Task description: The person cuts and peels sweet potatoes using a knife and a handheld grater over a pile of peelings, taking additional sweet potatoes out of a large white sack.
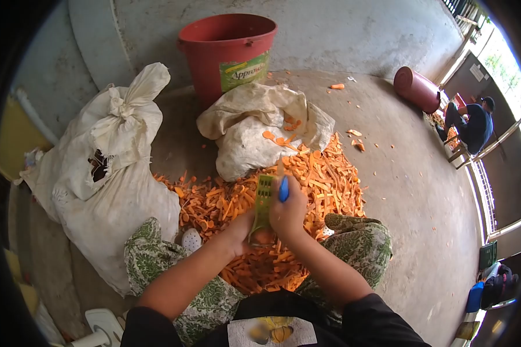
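My left hand (241,233) is closed around the lower part of a flat green piece with dark slots (263,199), which stands upright in front of me. A rounded orange-brown thing (263,236) shows at its lower end, partly hidden by my fingers. Against its right side, my right hand (290,213) grips a blue-handled knife (283,189); the narrow blade points away from me and is blurred. Below both hands lies a large heap of cut carrot pieces (327,179), in strips and round slices, between my patterned trouser legs.
A white sack (246,153) with carrot slices on it lies behind the heap. A tied white sack (107,214) stands left. A red bucket (205,69) stands by the wall; another red bucket (415,89) lies tipped. A seated person (476,127) is far right.
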`<state>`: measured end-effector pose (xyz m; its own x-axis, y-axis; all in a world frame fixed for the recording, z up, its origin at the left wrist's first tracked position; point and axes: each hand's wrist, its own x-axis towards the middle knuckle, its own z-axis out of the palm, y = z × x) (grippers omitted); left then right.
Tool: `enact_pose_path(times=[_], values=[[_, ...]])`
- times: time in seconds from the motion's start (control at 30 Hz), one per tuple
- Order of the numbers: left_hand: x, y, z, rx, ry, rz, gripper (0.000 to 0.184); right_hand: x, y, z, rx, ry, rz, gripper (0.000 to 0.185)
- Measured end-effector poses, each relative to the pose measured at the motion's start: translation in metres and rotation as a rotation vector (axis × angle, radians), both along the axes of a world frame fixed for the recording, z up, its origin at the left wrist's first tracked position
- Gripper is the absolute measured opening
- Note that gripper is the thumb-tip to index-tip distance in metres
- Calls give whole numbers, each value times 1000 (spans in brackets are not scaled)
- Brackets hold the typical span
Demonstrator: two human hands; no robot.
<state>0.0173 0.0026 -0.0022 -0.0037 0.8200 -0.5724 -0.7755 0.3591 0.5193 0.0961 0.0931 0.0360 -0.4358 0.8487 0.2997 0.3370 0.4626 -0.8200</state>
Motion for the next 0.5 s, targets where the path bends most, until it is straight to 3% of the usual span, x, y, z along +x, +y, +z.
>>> enact_pose_path(times=[0.07,0.13,0.23,0.3,0.37,0.43,0.47,0.5], values=[[-1,-1,-33,124,21,-129,43,-8,23,-17,-121,-1,-113,15],[7,-7,-1,97,100,-189,43,-6,79,-24,-257,45,-231,20],[15,-11,27,6,167,-206,43,5,108,-29,-151,69,-431,26],[4,-11,13,47,6,-149,44,8,103,-22,-286,295,-293,26],[-2,-8,1,119,-68,-156,43,2,60,4,-377,333,-108,26],[0,-4,-11,108,-109,23,40,-2,20,10,-259,318,58,23],[1,-3,9,140,-156,41,38,-2,10,-12,-232,227,118,15],[5,-4,13,138,-159,39,38,1,-6,-2,59,130,76,11]])
